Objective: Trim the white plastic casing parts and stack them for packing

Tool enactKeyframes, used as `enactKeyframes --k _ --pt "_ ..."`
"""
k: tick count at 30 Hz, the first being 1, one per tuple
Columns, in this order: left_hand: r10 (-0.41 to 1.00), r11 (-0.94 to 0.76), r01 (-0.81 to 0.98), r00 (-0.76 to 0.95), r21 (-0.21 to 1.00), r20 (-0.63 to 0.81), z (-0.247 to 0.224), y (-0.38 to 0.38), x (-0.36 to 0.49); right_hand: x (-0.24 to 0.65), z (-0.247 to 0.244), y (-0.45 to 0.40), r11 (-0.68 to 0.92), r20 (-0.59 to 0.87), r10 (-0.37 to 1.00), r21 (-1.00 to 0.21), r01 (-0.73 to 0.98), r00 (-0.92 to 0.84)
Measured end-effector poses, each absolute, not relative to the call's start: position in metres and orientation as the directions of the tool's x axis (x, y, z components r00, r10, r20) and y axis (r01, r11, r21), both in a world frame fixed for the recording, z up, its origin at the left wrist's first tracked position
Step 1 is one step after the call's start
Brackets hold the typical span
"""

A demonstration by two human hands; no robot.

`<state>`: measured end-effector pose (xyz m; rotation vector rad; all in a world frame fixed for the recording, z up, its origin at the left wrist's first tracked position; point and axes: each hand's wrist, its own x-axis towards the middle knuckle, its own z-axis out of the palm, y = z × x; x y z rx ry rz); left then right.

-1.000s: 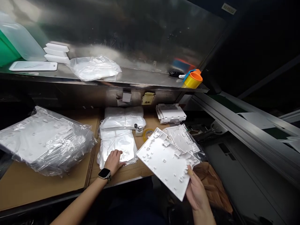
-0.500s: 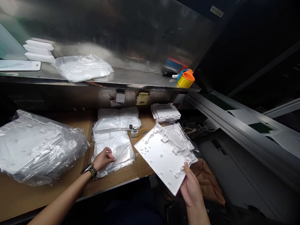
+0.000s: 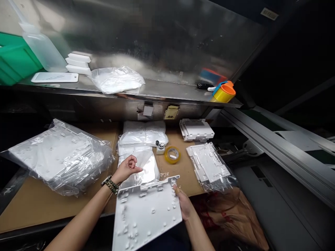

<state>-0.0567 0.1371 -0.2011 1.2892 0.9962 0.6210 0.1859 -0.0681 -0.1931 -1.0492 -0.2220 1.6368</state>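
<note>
My right hand [image 3: 183,204] grips the right edge of a white plastic panel [image 3: 154,212], whose face has small clips and raised tabs. The panel is tilted in front of the table edge. Over the lower stack of clear plastic bags [image 3: 150,167] is my left hand [image 3: 128,169], its fingers curled closed; anything between them is too hard to make out. Folded clear bags [image 3: 142,134] lie behind. At the left, more white panels sit in a large clear bag [image 3: 62,153]. Another bag of white panels [image 3: 209,162] rests at the right.
Yellow tape [image 3: 172,154] and a small white bottle [image 3: 160,148] stand mid-table, with white parts [image 3: 197,129] behind. The metal shelf [image 3: 167,89] holds a plastic bag [image 3: 117,80], a squeeze bottle [image 3: 43,47], a green bin [image 3: 18,59] and a yellow-orange roll [image 3: 225,92]. Brown paper [image 3: 235,219] is below right.
The view has shifted left. My right hand has brought the white panel down and left, turning it and uncovering the tape and the right-hand bag. My left hand remains over the bags, fingers still curled.
</note>
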Motion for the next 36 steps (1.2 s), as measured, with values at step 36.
enactKeyframes --k 36 --pt "0.751 -0.038 0.165 0.655 0.986 -0.081 -0.224 0.108 -0.061 0.136 -0.212 0.003 -0.487 -0.483 0.857 -0.647 -0.587 -0.180"
